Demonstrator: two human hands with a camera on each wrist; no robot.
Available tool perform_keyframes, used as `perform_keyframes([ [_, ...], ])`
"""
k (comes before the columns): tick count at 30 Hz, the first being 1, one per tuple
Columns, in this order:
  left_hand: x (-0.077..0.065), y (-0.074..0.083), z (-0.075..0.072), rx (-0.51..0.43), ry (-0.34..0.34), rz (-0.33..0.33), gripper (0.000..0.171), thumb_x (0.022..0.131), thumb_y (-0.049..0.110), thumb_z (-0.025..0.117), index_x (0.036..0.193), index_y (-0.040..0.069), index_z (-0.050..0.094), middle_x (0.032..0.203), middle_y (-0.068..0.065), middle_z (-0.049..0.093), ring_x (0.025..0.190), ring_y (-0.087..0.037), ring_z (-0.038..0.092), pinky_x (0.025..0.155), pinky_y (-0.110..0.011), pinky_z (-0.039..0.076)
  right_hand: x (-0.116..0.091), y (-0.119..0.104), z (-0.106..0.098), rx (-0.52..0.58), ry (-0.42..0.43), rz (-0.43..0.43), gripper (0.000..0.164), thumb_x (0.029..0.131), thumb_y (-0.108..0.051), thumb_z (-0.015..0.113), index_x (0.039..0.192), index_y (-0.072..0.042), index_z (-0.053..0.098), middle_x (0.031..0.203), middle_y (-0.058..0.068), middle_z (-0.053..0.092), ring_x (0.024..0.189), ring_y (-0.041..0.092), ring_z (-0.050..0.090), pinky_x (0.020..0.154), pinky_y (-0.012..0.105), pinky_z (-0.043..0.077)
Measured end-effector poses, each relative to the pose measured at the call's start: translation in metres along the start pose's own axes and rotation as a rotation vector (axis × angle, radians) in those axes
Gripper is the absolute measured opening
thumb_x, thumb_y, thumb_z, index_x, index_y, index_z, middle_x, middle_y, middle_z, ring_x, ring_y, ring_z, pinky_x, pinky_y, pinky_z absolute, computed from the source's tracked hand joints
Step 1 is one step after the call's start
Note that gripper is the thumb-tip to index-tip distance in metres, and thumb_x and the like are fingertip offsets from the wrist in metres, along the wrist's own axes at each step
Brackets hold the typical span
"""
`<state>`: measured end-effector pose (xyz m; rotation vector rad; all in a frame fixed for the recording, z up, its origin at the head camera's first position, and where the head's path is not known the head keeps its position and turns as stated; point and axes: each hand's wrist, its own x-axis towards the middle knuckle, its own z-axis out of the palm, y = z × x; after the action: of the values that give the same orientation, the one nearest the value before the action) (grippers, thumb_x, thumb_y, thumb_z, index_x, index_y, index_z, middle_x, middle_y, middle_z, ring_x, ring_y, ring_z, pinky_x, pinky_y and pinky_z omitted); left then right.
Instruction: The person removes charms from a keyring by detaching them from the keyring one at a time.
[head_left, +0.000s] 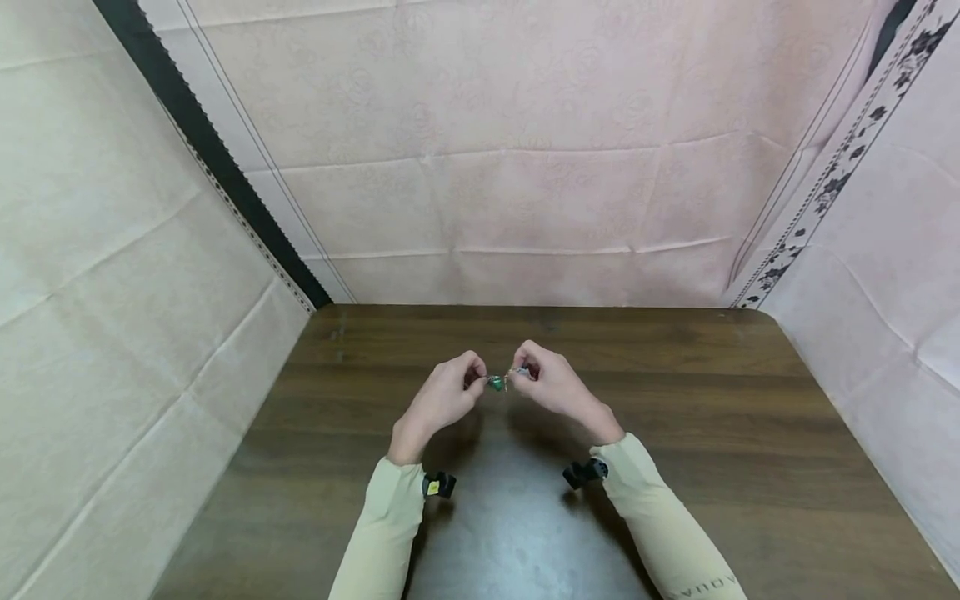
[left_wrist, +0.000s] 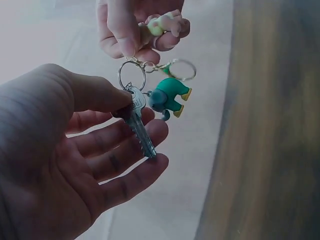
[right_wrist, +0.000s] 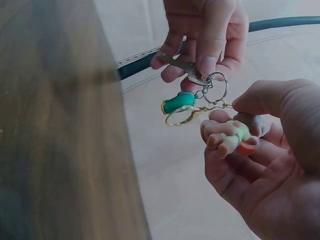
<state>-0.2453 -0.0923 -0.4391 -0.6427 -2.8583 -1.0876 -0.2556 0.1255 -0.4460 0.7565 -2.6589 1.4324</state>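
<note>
In the head view, my left hand (head_left: 442,393) and right hand (head_left: 553,385) meet over the far half of the table. My left thumb and index finger pinch the head of a silver key (left_wrist: 142,135), blade angled away over the other spread fingers. It hangs on a silver split ring (right_wrist: 226,89), along with a green figurine charm (left_wrist: 172,92) with yellow feet. My right thumb and fingers hold a small figurine keychain (right_wrist: 231,134) with pale limbs and a yellow-green middle. Its gold chain runs from my right thumb to the split ring, where a gold clasp (right_wrist: 187,108) dangles.
The brown wooden table (head_left: 337,492) has rounded far corners. Pale cloth (head_left: 525,208) hangs behind it, with more cloth at the left and right sides. A black camera (head_left: 438,485) is worn on my left wrist, another camera (head_left: 585,473) on my right.
</note>
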Motion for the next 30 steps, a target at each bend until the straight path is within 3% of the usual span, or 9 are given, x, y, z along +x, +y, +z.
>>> perform_keyframes([
  [5, -0.004, 0.015, -0.004, -0.048, 0.006, 0.055, 0.008, 0.094, 0.010, 0.063, 0.100, 0.014, 0.058, 0.090, 0.000, 0.064, 0.077, -0.017, 0.059, 0.064, -0.025, 0.051, -0.005, -0.010, -0.009, 0.070, 0.054, -0.012, 0.011, 0.093, -0.015, 0.065, 0.092, -0.017, 0.054, 0.084, 0.000, 0.068, 0.062, 0.014, 0.053, 0.054, 0.024, 0.045],
  [11, -0.007, 0.030, -0.004, -0.078, -0.001, 0.161, 0.013, 0.095, 0.007, 0.061, 0.106, 0.013, 0.059, 0.093, -0.004, 0.067, 0.073, -0.010, 0.056, 0.065, -0.023, 0.050, -0.012, -0.021, -0.018, 0.192, 0.102, -0.022, 0.010, 0.093, -0.015, 0.066, 0.092, -0.014, 0.056, 0.086, 0.006, 0.070, 0.066, 0.019, 0.060, 0.056, 0.027, 0.051],
  [15, -0.008, 0.037, -0.003, -0.086, 0.013, 0.216, 0.015, 0.095, 0.006, 0.061, 0.107, 0.013, 0.062, 0.092, -0.002, 0.066, 0.072, -0.009, 0.054, 0.064, -0.022, 0.049, -0.018, -0.045, -0.027, 0.202, 0.123, -0.023, 0.008, 0.093, -0.008, 0.065, 0.094, -0.007, 0.056, 0.086, 0.013, 0.070, 0.063, 0.013, 0.056, 0.056, 0.025, 0.049],
  [18, -0.007, 0.039, 0.000, -0.098, 0.025, 0.238, 0.013, 0.095, 0.006, 0.061, 0.105, 0.013, 0.063, 0.091, 0.002, 0.064, 0.072, -0.009, 0.055, 0.065, -0.021, 0.049, -0.021, -0.062, -0.031, 0.196, 0.138, -0.027, 0.008, 0.092, -0.001, 0.063, 0.094, 0.000, 0.055, 0.086, 0.019, 0.069, 0.063, 0.010, 0.053, 0.055, 0.023, 0.047],
  [24, -0.004, 0.041, 0.007, -0.129, 0.048, 0.258, 0.007, 0.097, 0.017, 0.062, 0.100, 0.012, 0.064, 0.088, 0.004, 0.062, 0.074, -0.008, 0.056, 0.067, -0.020, 0.050, -0.023, -0.065, -0.033, 0.184, 0.168, -0.049, 0.008, 0.091, -0.001, 0.063, 0.092, -0.001, 0.055, 0.086, 0.017, 0.070, 0.062, 0.009, 0.052, 0.055, 0.023, 0.047],
  [30, -0.001, 0.049, 0.008, -0.158, 0.128, 0.262, 0.008, 0.095, 0.022, 0.065, 0.095, 0.014, 0.064, 0.089, 0.003, 0.062, 0.076, -0.007, 0.057, 0.069, -0.028, 0.055, -0.026, -0.070, -0.037, 0.193, 0.203, -0.094, 0.009, 0.091, 0.001, 0.063, 0.091, 0.000, 0.054, 0.087, 0.019, 0.071, 0.061, 0.007, 0.052, 0.053, 0.022, 0.047],
])
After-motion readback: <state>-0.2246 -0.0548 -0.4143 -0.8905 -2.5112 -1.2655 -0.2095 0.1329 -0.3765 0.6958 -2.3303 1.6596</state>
